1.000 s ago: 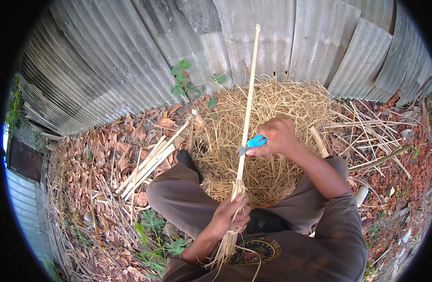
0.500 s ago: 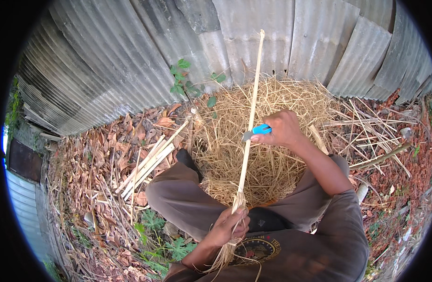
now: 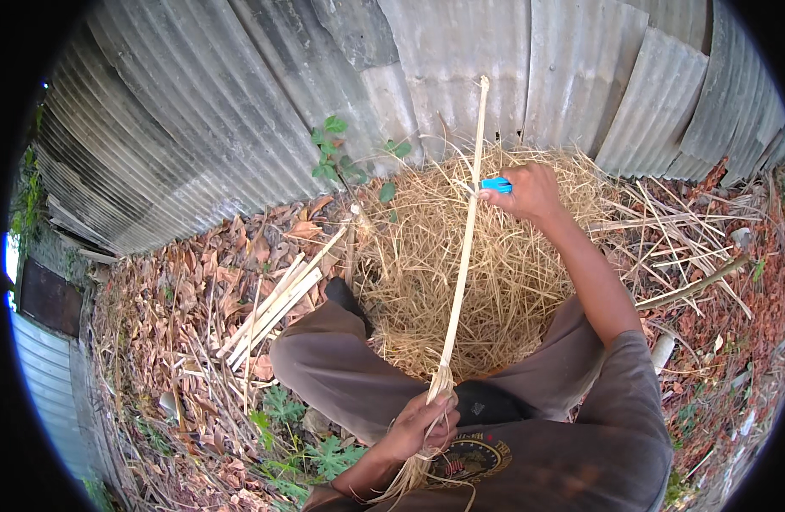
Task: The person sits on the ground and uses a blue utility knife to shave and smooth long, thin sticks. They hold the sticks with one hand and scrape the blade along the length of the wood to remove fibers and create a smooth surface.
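Close to my body, my left hand point(image 3: 424, 424) is closed round the near end of a long pale split stick point(image 3: 462, 286), which looks like bamboo. Loose thin fibres fringe that end and hang below the fist. The stick slants up and away from me. Farther along it, my right hand point(image 3: 529, 192) grips a knife with a blue handle point(image 3: 497, 185), its blade against the stick. A thin curled shaving point(image 3: 448, 154) lifts off beside the blade. The far tip of the stick is knobbly and frayed.
A heap of straw-like shavings point(image 3: 409, 299) lies between my legs. Split sticks point(image 3: 277, 307) rest on dry leaves at the left; more thin sticks point(image 3: 683, 239) scatter at the right. A corrugated metal fence point(image 3: 469, 77) stands ahead, with a small green plant point(image 3: 328, 149) before it.
My right hand has slid the knife away from me along the stick, toward its far end, and a shaving curls there. The left hand keeps its hold near my body.
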Action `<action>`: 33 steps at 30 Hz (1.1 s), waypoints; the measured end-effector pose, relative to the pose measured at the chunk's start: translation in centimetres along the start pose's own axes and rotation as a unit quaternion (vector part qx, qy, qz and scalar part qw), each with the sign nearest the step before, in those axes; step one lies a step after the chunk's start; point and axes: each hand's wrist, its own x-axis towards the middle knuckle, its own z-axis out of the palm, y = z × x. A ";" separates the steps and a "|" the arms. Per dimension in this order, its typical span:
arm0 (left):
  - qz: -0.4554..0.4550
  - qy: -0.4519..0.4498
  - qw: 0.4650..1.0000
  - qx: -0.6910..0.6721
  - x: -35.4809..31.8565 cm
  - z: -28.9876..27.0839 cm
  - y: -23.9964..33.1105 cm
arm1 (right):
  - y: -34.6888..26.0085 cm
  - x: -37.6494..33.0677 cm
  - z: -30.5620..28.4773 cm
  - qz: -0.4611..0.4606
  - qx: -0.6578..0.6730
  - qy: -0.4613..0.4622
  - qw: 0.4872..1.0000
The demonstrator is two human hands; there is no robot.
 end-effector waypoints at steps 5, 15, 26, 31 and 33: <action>-0.020 0.006 1.000 -0.001 -0.7 -0.3 0.0 | 1.3 0.6 -0.3 0.012 -0.018 0.021 1.000; -0.054 -0.015 0.998 0.015 -2.2 -1.8 -1.6 | 5.8 2.3 -0.9 0.186 -0.057 -0.039 0.980; -0.050 0.024 0.998 -0.023 -1.6 -3.6 -2.1 | 6.9 1.3 -2.5 0.294 -0.030 -0.026 0.955; -0.019 0.030 0.997 -0.072 -0.8 -2.1 -0.1 | -0.3 -1.7 -3.4 0.227 0.125 -0.141 0.956; -0.021 0.039 0.996 -0.080 -0.6 -1.9 0.1 | -3.3 -2.9 -4.1 0.171 0.112 -0.157 0.966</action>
